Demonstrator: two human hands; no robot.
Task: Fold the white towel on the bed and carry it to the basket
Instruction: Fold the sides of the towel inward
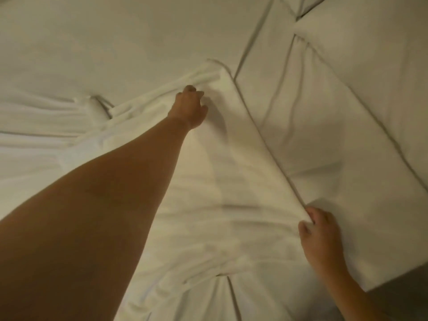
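Observation:
The white towel (222,172) lies spread across the bed (92,42), creased, running from the far centre toward the near edge. My left hand (188,107) reaches far out and pinches the towel's far edge, which bunches under the fingers. My right hand (320,237) is nearer, at the lower right, with fingers closed on the towel's right edge. My left forearm covers much of the towel's left side. No basket is in view.
White pillows (347,100) lie to the right of the towel, touching its edge. Rumpled white bedding (34,126) sits to the left. A darker strip beyond the bed's edge (407,288) shows at the lower right.

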